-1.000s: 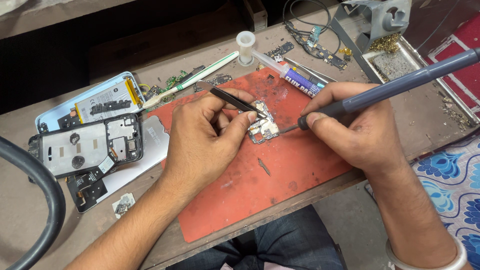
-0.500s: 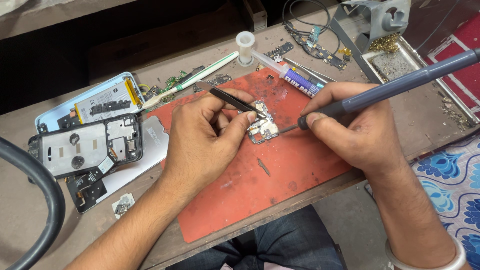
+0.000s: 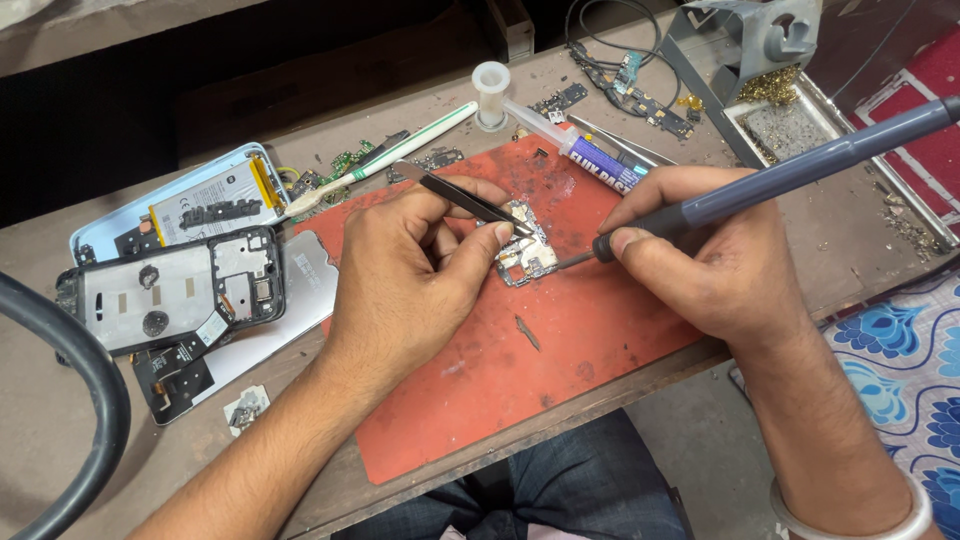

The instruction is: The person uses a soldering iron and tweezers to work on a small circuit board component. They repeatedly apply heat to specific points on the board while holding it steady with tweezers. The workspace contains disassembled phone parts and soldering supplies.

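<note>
A small phone circuit board [image 3: 527, 252] lies on a red work mat [image 3: 560, 350] at the middle of the bench. My left hand [image 3: 415, 270] grips black tweezers [image 3: 455, 195], whose tips reach the board's upper edge; its index finger rests against the board's left side. My right hand [image 3: 705, 250] holds a grey-blue soldering iron [image 3: 800, 172] like a pen, its metal tip touching the board's right side.
A dismantled phone frame [image 3: 170, 295] and a light-blue back cover with battery [image 3: 190, 205] lie at the left. A flux syringe [image 3: 580, 150], a toothbrush [image 3: 390, 152], loose flex parts [image 3: 640, 95] and an iron stand with brass wool [image 3: 770, 85] crowd the back. A thick black hose [image 3: 70, 390] curves at the far left.
</note>
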